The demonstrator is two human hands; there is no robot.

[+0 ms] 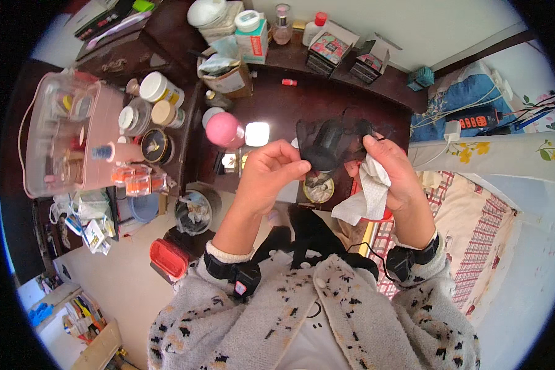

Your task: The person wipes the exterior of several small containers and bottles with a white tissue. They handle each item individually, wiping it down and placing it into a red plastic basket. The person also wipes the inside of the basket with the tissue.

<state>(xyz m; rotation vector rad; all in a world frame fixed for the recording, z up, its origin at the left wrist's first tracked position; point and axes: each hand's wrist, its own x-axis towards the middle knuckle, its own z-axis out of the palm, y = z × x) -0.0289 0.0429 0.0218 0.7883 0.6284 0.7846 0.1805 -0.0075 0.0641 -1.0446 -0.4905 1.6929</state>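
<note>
A thin black see-through sheet of material (307, 134), perhaps mesh or film, is stretched between my hands above the dark wooden desk (268, 101). My left hand (275, 171) pinches its lower left edge between thumb and forefinger. At its right end, my right hand (391, 173) grips it with the thumb and a finger. A crumpled white tissue (370, 194) hangs from the same right hand, against the palm. Within or behind the sheet shows a dark rounded shape (328, 138), too unclear to name. Below it a round tin (319, 187) with pale contents is partly covered.
Left of my hands stand a pink ball-shaped item (224, 129), a white square item (257, 134), several jars (162, 88) and a clear pink storage box (74, 134). Opened cartons (330, 48) line the back shelf. A waste bin (194, 210) and red basin (169, 257) sit lower left.
</note>
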